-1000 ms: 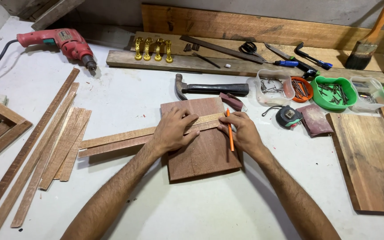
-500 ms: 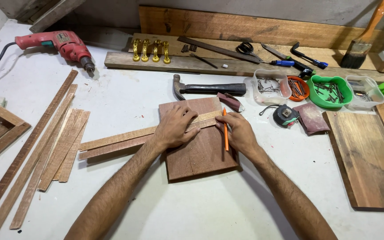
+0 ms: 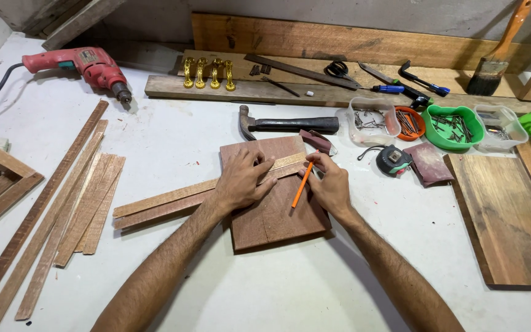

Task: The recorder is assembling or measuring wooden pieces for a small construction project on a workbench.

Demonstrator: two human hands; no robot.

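On white workbench (image 3: 173, 141) | left hand (image 3: 241, 181) pins wood strip (image 3: 204, 190) | right hand (image 3: 330, 184) grips orange pencil (image 3: 302, 185)

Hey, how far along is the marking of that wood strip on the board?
Done: the strip lies across the square board. In hand: the left hand presses it down; the right hand holds an orange pencil at its end. Left: no pencil line shows yet; the hammer lies untouched.
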